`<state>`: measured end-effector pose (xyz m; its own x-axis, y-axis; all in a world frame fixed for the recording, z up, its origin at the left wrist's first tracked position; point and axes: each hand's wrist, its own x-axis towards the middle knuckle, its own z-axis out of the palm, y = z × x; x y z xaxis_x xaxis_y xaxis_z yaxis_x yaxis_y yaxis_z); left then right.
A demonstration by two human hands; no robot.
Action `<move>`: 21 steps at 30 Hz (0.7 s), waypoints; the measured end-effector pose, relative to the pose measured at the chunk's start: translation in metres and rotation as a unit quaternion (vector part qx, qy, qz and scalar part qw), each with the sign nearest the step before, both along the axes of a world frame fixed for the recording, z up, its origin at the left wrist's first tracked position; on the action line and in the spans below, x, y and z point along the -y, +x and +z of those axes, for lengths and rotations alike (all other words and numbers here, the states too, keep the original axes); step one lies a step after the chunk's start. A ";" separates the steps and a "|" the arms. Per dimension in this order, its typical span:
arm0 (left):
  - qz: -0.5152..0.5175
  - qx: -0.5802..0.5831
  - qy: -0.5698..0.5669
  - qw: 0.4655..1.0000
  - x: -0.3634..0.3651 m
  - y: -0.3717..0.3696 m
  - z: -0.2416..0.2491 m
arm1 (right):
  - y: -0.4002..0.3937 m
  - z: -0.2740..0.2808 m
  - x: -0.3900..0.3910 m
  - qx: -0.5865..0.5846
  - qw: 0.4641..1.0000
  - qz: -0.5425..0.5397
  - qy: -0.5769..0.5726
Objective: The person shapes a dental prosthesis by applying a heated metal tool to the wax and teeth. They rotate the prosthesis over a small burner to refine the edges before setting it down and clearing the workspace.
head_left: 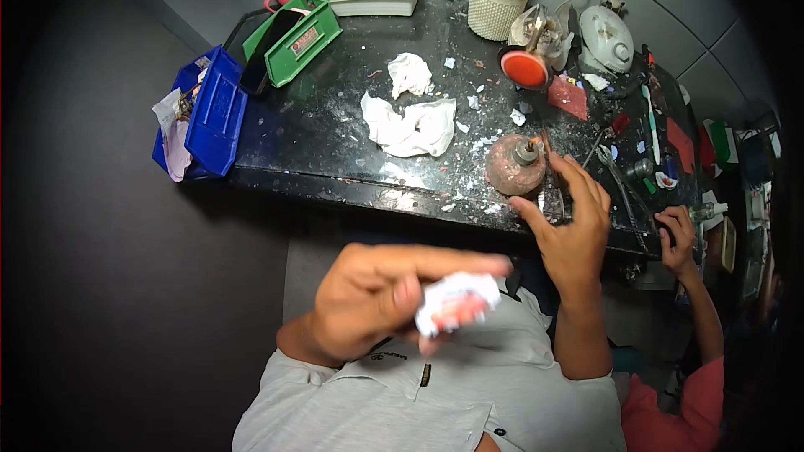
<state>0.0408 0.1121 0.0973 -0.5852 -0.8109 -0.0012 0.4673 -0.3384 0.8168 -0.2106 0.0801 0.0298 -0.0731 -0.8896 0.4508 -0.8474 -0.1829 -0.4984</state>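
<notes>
My left hand (368, 297) is raised over my lap, in front of the bench edge. Its thumb and fingers close around a small white plaster dental cast (456, 301) with a pink-red, waxy patch; both are blurred. At the bench edge, my right hand (578, 222) has thumb and fingers apart, curved beside a spirit burner (512, 166). The burner is a squat, speckled glass pot with a metal neck and a small orange glow at its wick. A thin metal tool (548, 192) lies between my right thumb and fingers, partly hidden by them.
Crumpled white tissues (410, 130) and plaster crumbs lie on the black bench (293, 142). Green (306, 42) and blue bins (219, 113) stand left. Pink wax sheet (569, 99) and tweezers (620, 180) lie right. Another person's hand (677, 238) rests at the right edge.
</notes>
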 end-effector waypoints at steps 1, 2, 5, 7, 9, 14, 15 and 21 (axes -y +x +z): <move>-0.042 0.000 -0.066 0.997 0.000 0.001 0.006 | 0.001 0.010 -0.007 0.050 0.998 0.026 -0.032; -0.063 0.003 -0.115 0.991 -0.003 0.003 0.005 | 0.001 0.021 -0.015 0.114 0.990 0.066 -0.041; -0.049 -0.045 -0.213 0.975 -0.009 -0.010 0.002 | -0.004 0.051 -0.042 0.272 0.919 0.280 -0.055; -0.068 -0.056 -0.174 0.981 -0.012 -0.013 0.001 | -0.010 0.063 -0.049 0.278 0.862 0.416 -0.079; -0.088 -0.060 -0.115 0.988 -0.002 -0.018 -0.006 | -0.011 0.070 -0.053 0.243 0.874 0.419 -0.047; 0.019 0.008 -0.014 1.000 0.017 -0.058 -0.067 | -0.005 0.029 -0.044 0.289 0.927 0.228 0.072; -0.009 0.012 -0.028 0.999 0.018 -0.060 -0.079 | -0.005 0.015 -0.041 0.348 0.906 0.221 0.101; -0.053 0.031 -0.028 0.998 0.023 -0.073 -0.092 | -0.030 0.004 -0.031 0.550 0.796 0.204 0.152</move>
